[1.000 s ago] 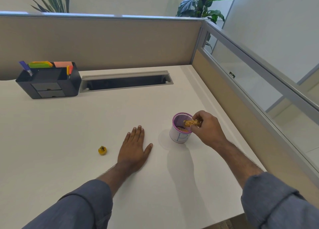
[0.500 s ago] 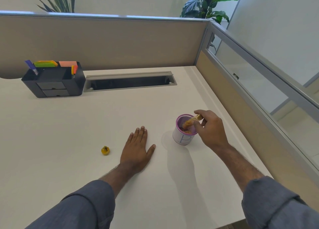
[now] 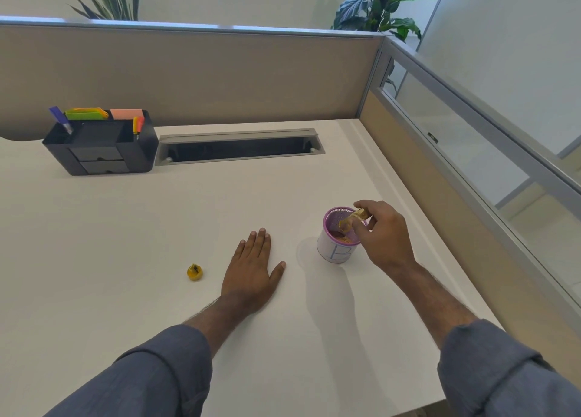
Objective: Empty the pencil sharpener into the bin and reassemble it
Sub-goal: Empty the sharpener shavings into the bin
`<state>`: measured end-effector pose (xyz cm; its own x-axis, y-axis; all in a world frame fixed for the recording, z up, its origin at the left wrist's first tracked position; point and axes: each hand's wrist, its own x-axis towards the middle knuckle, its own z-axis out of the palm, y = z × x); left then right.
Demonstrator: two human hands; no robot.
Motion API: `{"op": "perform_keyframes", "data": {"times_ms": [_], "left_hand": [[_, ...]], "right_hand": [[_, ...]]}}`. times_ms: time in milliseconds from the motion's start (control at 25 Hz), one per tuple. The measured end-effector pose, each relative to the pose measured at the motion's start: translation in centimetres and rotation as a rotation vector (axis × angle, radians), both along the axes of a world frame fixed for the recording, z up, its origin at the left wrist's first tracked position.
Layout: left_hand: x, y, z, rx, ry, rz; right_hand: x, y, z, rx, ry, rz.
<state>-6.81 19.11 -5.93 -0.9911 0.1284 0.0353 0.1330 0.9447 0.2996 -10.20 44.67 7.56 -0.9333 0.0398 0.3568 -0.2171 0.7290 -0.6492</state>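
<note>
A small purple-rimmed mesh bin (image 3: pixel 334 250) stands on the white desk, with brown shavings inside. My right hand (image 3: pixel 385 232) grips the clear yellowish sharpener container (image 3: pixel 352 220) and holds it tilted, mouth down, over the bin's opening. The yellow sharpener head (image 3: pixel 194 272) lies alone on the desk to the left. My left hand (image 3: pixel 251 278) rests flat, palm down, fingers apart, between the sharpener head and the bin, touching neither.
A black desk organiser (image 3: pixel 100 147) with pens and sticky notes sits at the back left. A grey cable slot (image 3: pixel 240 147) runs along the back. Partition walls close the back and right; the desk's front edge is near my sleeves.
My right hand has tipped the container further, its mouth now lower inside the bin's rim. The left hand and sharpener head stayed put; the view shifted slightly.
</note>
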Motion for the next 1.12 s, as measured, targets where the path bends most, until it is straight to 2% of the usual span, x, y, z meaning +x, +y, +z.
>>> {"op": "perform_keyframes", "data": {"times_ms": [120,320,600,800,1120], "left_hand": [[0.0,0.0,0.0,0.002,-0.002,0.007],[0.0,0.0,0.1,0.005,-0.012,0.002],[-0.2,-0.2,0.5,-0.006,-0.081,-0.026],[-0.2,-0.9,1.6,0.011,-0.106,-0.059],[-0.1,-4.2,4.7,0.025,-0.014,-0.077]], "right_hand": [[0.4,0.0,0.0,-0.012,0.025,0.002],[0.9,-0.1,-0.3,-0.093,-0.045,-0.052],[1.4,-0.2,-0.6,-0.473,-0.194,-0.266],[2.1,-1.4,-0.5,-0.654,-0.153,-0.232],[2.7,-5.5,-0.1,-0.882,-0.160,-0.068]]}}
